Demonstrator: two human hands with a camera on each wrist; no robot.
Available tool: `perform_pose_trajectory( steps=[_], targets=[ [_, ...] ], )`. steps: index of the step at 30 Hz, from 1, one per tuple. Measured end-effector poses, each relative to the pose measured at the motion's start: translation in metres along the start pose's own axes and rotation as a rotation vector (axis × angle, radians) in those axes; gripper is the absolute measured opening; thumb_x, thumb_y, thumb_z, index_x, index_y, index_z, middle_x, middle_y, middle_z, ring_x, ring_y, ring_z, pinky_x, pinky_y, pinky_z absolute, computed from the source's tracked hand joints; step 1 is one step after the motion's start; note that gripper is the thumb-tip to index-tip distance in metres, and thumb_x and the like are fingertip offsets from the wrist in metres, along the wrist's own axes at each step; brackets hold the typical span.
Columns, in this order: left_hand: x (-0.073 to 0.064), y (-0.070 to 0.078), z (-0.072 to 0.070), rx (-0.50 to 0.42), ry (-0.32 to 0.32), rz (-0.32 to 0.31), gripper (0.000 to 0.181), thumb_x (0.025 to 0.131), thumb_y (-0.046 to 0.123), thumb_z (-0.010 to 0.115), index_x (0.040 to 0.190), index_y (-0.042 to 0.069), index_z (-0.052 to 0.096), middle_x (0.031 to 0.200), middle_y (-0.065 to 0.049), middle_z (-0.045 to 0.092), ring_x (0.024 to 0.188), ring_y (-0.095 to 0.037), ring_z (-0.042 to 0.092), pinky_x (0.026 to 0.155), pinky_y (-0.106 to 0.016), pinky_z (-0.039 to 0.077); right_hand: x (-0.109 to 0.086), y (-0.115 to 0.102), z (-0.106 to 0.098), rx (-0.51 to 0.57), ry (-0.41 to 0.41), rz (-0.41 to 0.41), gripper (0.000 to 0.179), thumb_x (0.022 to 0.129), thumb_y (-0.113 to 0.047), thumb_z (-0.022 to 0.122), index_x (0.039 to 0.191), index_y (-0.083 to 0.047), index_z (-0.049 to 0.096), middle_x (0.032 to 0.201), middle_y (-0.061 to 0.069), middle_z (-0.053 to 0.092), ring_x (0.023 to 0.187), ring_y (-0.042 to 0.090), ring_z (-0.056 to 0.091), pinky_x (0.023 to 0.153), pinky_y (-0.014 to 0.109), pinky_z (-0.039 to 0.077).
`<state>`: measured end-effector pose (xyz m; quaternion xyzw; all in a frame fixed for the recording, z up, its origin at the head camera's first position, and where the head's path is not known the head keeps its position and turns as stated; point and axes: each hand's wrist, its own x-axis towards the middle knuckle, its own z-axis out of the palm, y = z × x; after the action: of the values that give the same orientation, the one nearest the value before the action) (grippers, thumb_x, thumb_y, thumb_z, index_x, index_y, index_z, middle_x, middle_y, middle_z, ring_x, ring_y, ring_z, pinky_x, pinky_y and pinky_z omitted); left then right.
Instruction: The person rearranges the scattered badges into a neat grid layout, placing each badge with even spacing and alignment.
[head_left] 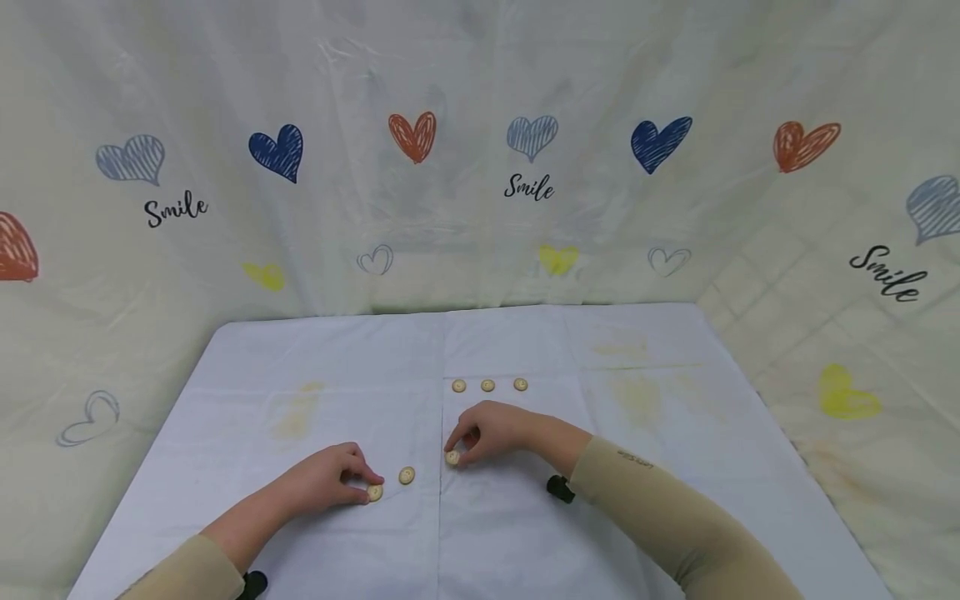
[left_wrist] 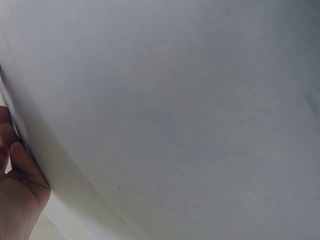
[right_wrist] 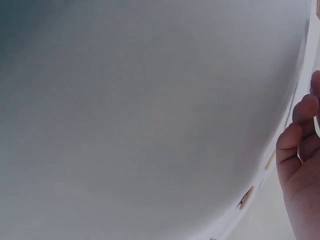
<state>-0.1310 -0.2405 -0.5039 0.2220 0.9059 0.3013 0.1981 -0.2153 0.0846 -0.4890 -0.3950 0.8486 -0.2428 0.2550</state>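
Note:
In the head view my left hand [head_left: 330,479] pinches a small round pale wooden disc [head_left: 375,493] between thumb and finger, low over the white table. My right hand [head_left: 495,429] grips another such disc [head_left: 452,458] by its edges with thumb and fingers. Between the two hands lies a loose disc [head_left: 407,475], touched by neither. The wrist views catch only part of the left hand [left_wrist: 22,195] and of the right hand [right_wrist: 302,175], at the frame edges; neither held disc can be made out there.
Beyond the right hand three more discs [head_left: 487,385] lie in a row across the white tablecloth [head_left: 360,383]. A pale curtain [head_left: 465,67] printed with hearts and lettering hangs behind the table. Black wrist-camera parts [head_left: 560,488] sit under the forearms.

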Motion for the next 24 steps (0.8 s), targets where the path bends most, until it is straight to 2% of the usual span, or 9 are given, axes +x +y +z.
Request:
perform_pose_trajectory(
  steps=[12, 24],
  targets=[
    [0.0, 0.002, -0.001, 0.001, -0.01, 0.002, 0.021, 0.082, 0.03, 0.081, 0.103, 0.032, 0.078, 0.091, 0.014, 0.055, 0.082, -0.005, 0.05, 0.072, -0.026, 0.043, -0.019, 0.028, -0.021, 0.042, 0.091, 0.062, 0.023, 0.084, -0.029, 0.081, 0.106, -0.031, 0.078, 0.073, -0.011, 0.06, 0.068, 0.005, 0.052, 0.064, 0.023, 0.045],
    [0.0, 0.0, -0.001, -0.005, -0.004, 0.006, 0.02, 0.082, 0.031, 0.081, 0.103, 0.032, 0.079, 0.092, 0.014, 0.055, 0.082, -0.005, 0.05, 0.072, -0.026, 0.043, -0.053, 0.075, -0.048, 0.018, 0.168, 0.217, 0.021, 0.086, -0.028, 0.079, 0.107, -0.031, 0.077, 0.077, -0.008, 0.059, 0.073, 0.01, 0.053, 0.07, 0.03, 0.045]
  ],
)
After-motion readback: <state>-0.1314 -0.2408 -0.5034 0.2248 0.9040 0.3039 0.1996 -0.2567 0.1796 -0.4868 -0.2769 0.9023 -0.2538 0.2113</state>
